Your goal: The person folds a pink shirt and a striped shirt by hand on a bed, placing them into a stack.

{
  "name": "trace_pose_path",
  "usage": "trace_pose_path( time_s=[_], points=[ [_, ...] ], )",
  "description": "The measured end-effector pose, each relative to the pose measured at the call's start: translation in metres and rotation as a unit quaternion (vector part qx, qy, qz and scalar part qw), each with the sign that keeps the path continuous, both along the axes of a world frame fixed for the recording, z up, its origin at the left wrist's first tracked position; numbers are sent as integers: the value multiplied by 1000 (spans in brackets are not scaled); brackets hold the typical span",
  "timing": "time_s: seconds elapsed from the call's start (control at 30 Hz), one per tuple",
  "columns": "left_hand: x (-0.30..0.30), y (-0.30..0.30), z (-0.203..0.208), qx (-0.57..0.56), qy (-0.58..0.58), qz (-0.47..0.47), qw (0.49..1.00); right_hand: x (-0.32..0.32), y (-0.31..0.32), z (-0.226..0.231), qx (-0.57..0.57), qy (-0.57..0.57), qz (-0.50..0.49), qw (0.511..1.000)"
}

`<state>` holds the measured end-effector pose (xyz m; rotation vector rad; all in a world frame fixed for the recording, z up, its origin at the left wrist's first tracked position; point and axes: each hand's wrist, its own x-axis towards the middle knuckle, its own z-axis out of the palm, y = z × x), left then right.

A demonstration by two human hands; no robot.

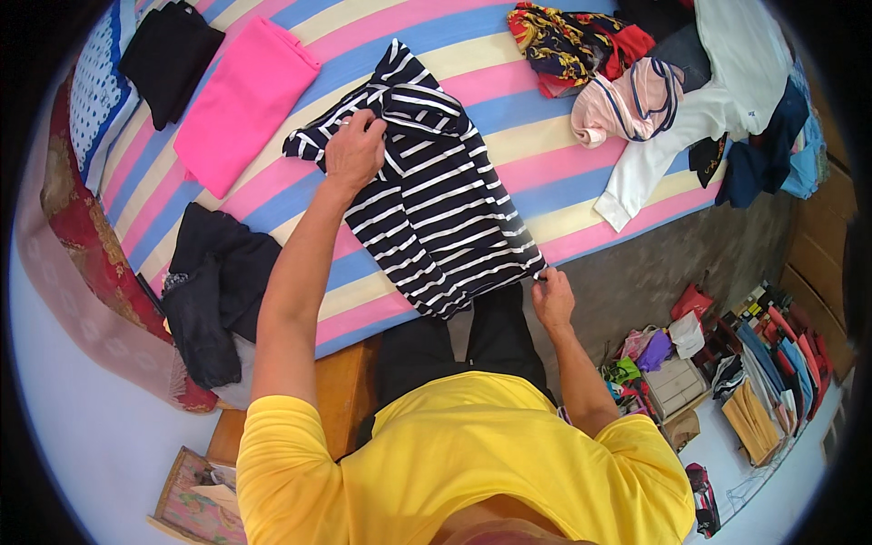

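Note:
A black-and-white striped shirt (445,204) lies on the bed in front of me, its lower end reaching the bed's near edge. Part of it is folded over near the top, where the stripes run in different directions. My left hand (355,153) rests on its upper left part with curled fingers; what the fingertips grip is hidden. At the shirt's lower right corner, my right hand (552,298) pinches the hem between thumb and fingers.
Left on the striped bedsheet (490,82) lie a folded pink garment (245,104), a folded black garment (170,62) and dark clothes (218,286). To the right are a white long-sleeved garment (727,82), a pale pink garment (627,102) and a patterned cloth (568,45). Shelved goods (672,363) stand lower right.

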<state>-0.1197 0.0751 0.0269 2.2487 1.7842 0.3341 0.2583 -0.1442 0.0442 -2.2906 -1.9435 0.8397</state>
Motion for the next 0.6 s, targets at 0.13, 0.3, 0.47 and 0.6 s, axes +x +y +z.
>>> trace_pose_path(
  time_s=[0.13, 0.3, 0.47, 0.6],
  points=[
    [44, 29, 11, -44, -127, 107, 985, -9, 11, 6, -75, 0, -23, 997],
    [53, 39, -11, -83, -84, 107, 987, -21, 15, 8, -47, 4, -1, 999],
    [28, -1, -12, 28, -110, 117, 987, -11, 6, -5, -23, -6, 28, 999],
    [10, -19, -12, 88, -3, 132, 987, -11, 9, -6, -23, -35, 64, 997]
  ],
)
